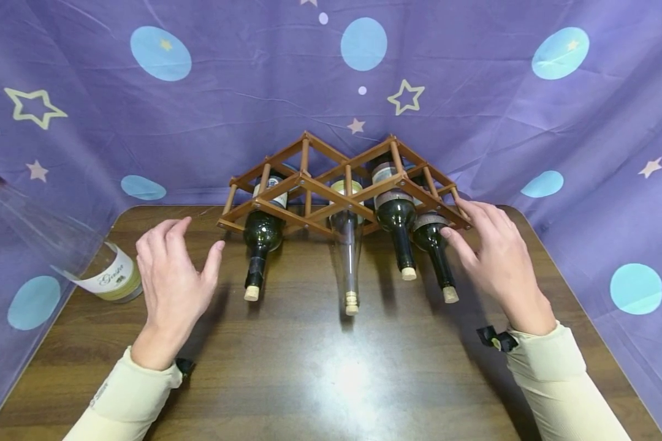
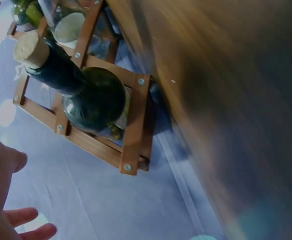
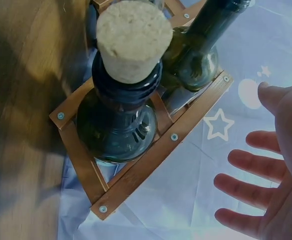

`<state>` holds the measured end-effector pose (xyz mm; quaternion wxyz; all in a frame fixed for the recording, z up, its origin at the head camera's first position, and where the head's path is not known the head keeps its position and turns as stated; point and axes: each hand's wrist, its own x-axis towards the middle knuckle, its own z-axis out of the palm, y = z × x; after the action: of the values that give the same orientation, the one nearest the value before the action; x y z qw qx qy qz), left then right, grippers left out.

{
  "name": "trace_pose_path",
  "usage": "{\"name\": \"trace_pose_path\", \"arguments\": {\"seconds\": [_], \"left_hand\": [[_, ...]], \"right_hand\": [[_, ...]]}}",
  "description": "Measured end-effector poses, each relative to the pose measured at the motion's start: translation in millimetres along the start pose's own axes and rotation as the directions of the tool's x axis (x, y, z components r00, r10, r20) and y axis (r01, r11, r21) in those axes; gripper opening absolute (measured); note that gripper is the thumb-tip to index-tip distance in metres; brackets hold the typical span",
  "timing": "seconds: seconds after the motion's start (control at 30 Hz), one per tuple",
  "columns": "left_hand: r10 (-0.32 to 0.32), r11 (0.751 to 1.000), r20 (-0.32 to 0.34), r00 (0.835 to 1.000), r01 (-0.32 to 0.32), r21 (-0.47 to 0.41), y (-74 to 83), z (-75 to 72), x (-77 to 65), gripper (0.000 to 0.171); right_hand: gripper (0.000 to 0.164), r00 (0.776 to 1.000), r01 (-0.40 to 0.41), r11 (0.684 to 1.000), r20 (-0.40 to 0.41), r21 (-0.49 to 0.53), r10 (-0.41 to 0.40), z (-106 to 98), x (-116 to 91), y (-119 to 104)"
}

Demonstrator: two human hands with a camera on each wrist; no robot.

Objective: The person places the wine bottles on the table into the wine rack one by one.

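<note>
A wooden lattice wine rack [image 1: 328, 197] stands at the back of the table, holding several corked bottles with necks toward me. At its left end lies a dark green bottle [image 1: 263, 231]; a clear bottle [image 1: 346, 242] is in the middle. Toward the right are an upper green bottle [image 1: 397, 215] and a lower green bottle [image 1: 433, 239]. My left hand [image 1: 178, 269] hovers left of the rack, fingers spread, holding nothing. Beside the rack's right end is my right hand [image 1: 496, 254], fingers extended and thumb near the lower bottle; the right wrist view shows nothing in its grasp.
A clear bottle with a white label [image 1: 110, 278] stands at the table's left edge, beyond my left hand. The brown wooden table [image 1: 287, 367] runs back to a purple patterned curtain [image 1: 243, 79], which also hangs along both sides.
</note>
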<state>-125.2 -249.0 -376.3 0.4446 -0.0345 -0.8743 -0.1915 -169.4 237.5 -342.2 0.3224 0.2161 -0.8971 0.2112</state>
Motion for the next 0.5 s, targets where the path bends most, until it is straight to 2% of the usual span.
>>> {"name": "trace_pose_path", "arguments": {"seconds": [0.1,0.23,0.37,0.5], "left_hand": [[0.025,1.0,-0.076,0.997,-0.026,-0.01,-3.6,-2.9,1.4,0.062],[0.036,0.999,-0.181,0.983,-0.042,-0.031,-8.0,-7.8,3.8,0.06],[0.013,1.0,-0.253,0.967,-0.018,-0.021,-14.9,-14.6,4.1,0.06],[-0.016,1.0,-0.332,0.943,0.021,0.012,-25.8,-19.0,3.9,0.064]], "right_hand": [[0.059,1.0,0.007,1.0,-0.007,0.002,-0.007,-3,-3,-2],[0.062,1.0,0.025,1.0,-0.013,-0.001,-0.025,-4,-6,-3],[0.063,0.999,0.045,0.999,-0.018,-0.005,-0.045,-5,-11,-2],[0.064,0.999,0.053,0.998,-0.005,-0.014,-0.053,-6,-15,-1]]}}
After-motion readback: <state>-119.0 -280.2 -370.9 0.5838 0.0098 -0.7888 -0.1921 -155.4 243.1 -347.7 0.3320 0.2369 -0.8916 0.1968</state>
